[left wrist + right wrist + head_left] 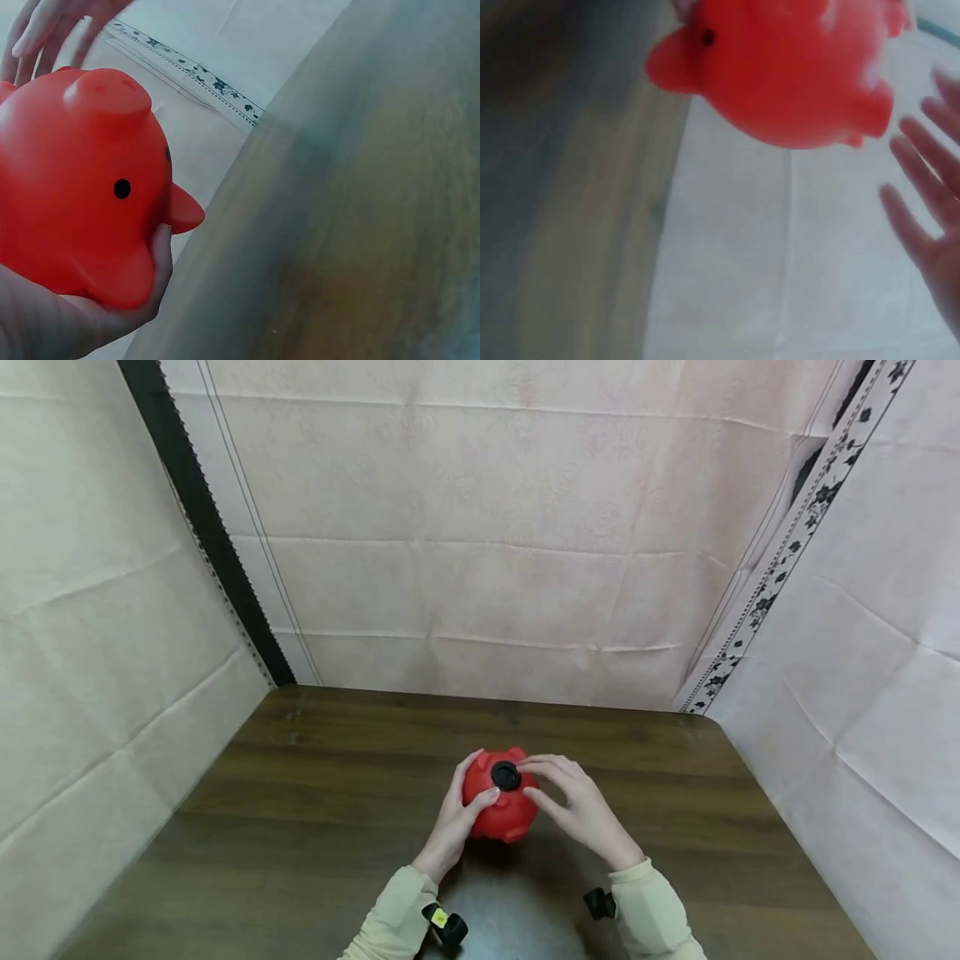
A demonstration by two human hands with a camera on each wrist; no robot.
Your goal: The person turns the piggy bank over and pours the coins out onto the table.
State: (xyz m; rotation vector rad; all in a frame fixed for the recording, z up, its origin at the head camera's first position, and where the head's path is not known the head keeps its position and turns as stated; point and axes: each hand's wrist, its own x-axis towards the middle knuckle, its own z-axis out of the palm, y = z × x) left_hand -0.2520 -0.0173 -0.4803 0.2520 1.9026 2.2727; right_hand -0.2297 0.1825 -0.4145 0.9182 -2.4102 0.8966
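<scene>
pale sleeves [399, 906] are nearest; beyond, the left hand [448, 828] grips a red piggy bank [491, 818] above the table [322, 860]. the right hand [576, 797], fingers apart, is beside its black plug [506, 776]. the bank looks light, stiff, perhaps slippery; best cupped round the body.

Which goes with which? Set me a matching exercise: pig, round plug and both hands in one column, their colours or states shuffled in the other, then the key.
1. pig
2. round plug
3. left hand
4. right hand

A. gripping the pig
B. fingers apart, gripping nothing
C. red
D. black

Pairs: 1-C; 2-D; 3-A; 4-B
</scene>
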